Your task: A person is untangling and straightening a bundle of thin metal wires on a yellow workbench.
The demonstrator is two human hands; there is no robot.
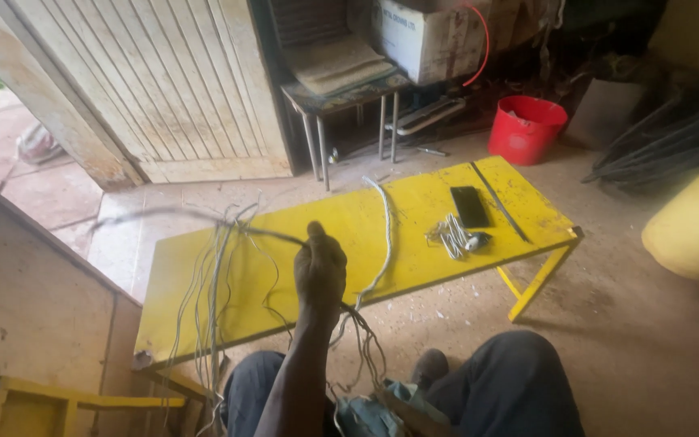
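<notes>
Head cam | left hand [319, 271] clenched on wires [220, 243], lifted over yellow bench [414, 243] so strands hang free | right hand not visible | phone [470, 206] on bench, clear of wires

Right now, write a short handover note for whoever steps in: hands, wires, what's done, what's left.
One hand is raised over the yellow table, fist closed on a bundle of thin wires that drape to the lap; which hand it is cannot be told. The other hand is out of view.
A loose white cable, a coil of wires, a dark phone lie on the table.
Done: bundle gathered. Left: loose wires hang unsorted.
</notes>
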